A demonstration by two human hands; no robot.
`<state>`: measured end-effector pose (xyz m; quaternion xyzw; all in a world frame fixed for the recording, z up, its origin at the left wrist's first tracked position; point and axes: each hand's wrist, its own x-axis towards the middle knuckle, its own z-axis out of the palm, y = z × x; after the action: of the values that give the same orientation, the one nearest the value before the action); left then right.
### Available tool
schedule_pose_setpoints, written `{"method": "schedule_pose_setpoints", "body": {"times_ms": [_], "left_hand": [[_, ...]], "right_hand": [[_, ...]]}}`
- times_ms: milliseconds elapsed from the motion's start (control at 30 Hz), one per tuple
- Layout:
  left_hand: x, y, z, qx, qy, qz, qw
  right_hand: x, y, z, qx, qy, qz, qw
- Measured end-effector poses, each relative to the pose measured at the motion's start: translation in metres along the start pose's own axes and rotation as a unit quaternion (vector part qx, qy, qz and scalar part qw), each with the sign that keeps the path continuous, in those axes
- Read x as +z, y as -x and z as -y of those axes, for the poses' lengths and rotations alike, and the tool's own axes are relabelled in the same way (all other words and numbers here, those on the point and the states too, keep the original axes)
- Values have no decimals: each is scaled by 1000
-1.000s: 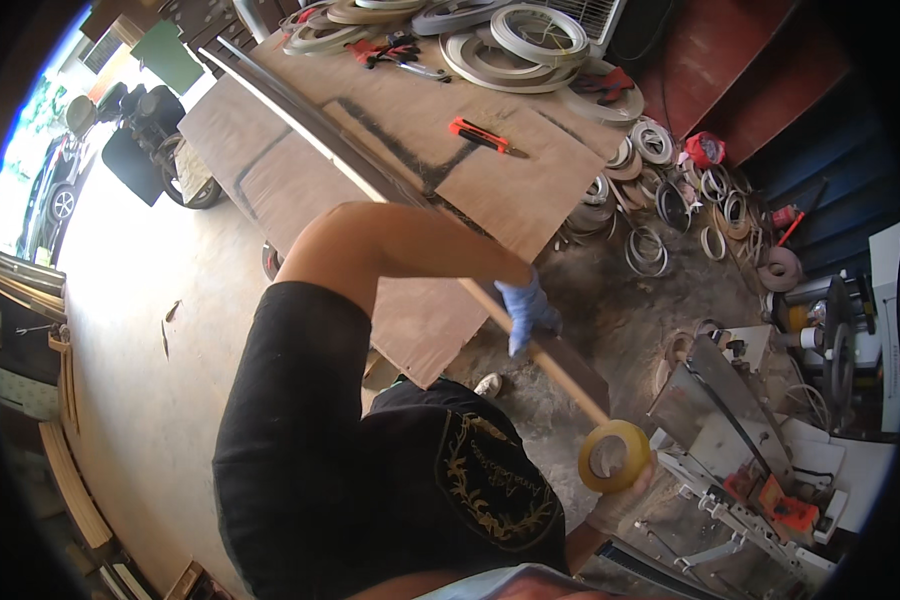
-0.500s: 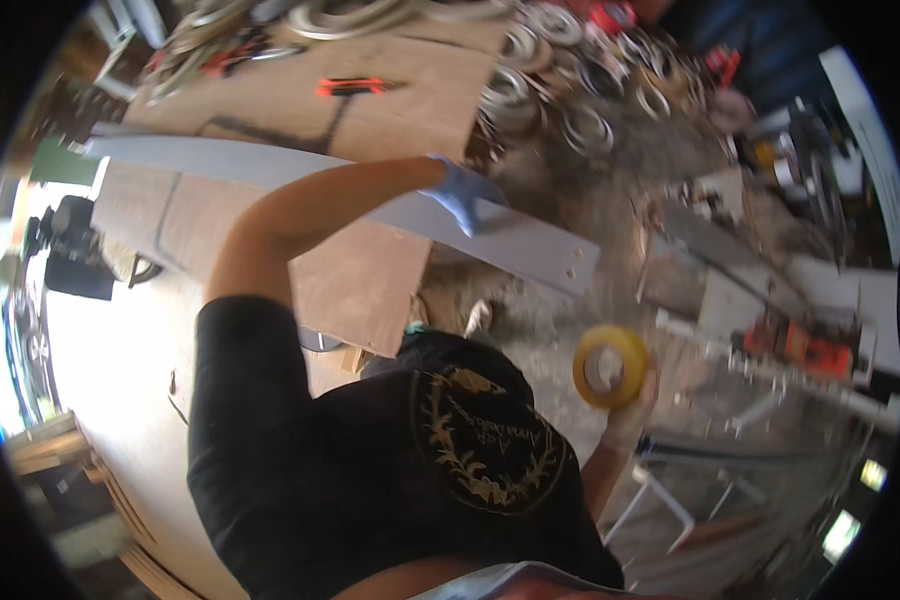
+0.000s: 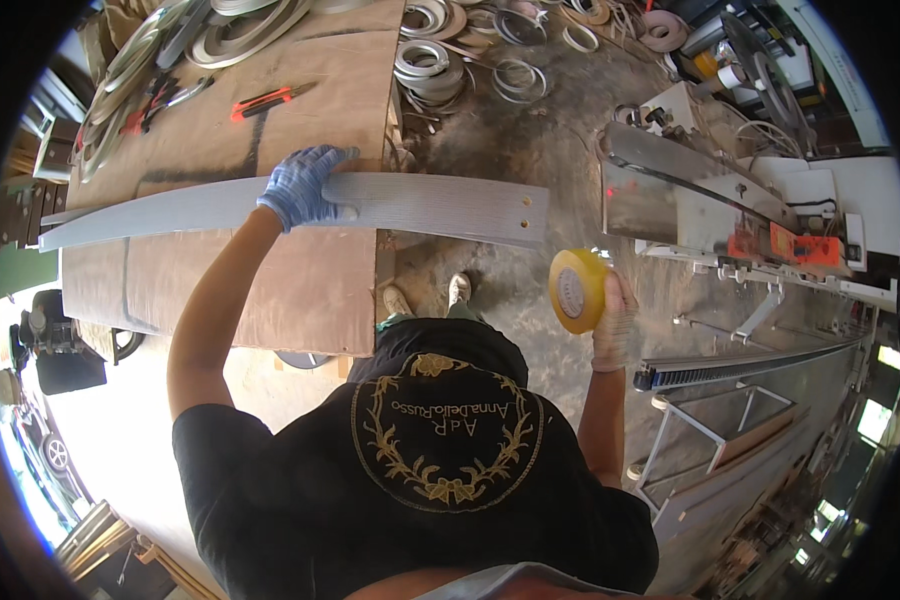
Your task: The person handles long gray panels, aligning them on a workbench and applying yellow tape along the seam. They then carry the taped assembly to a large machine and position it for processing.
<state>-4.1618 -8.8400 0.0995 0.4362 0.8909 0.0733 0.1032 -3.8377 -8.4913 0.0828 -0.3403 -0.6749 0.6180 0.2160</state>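
Note:
A long grey wood-grain board (image 3: 440, 205) lies across the worktable, its right end jutting past the table's edge with two small holes near the tip. My left hand (image 3: 305, 187), in a blue-striped glove, spans the board's width, with the fingers at its far edge and the thumb toward its near side. Off the board's right end, my right hand (image 3: 615, 318), in a pale glove, grips a wide roll of yellow packing tape (image 3: 592, 290) from its right side. The roll is held up over the floor, apart from the board.
On the worktable (image 3: 220, 300) lie an orange-and-black utility knife (image 3: 268, 102) and coiled edging strips (image 3: 245, 35). More coils (image 3: 430, 75) lie on the floor beyond. At right stand a machine with a metal bed (image 3: 695, 185) and a metal frame (image 3: 715, 440).
My left hand has shifted left along the board, which now lies more level in view. The tape roll in my right hand has turned. The whole view has swung round.

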Motion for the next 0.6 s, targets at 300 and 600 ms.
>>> {"method": "schedule_pose_setpoints", "body": {"times_ms": [300, 600], "left_hand": [[20, 25, 1, 60, -32, -74, 995], [18, 27, 1, 59, -45, -86, 994]], "right_hand": [[79, -50, 76, -281, 73, 91, 952], [350, -108, 102, -506, 379, 243, 736]]}}
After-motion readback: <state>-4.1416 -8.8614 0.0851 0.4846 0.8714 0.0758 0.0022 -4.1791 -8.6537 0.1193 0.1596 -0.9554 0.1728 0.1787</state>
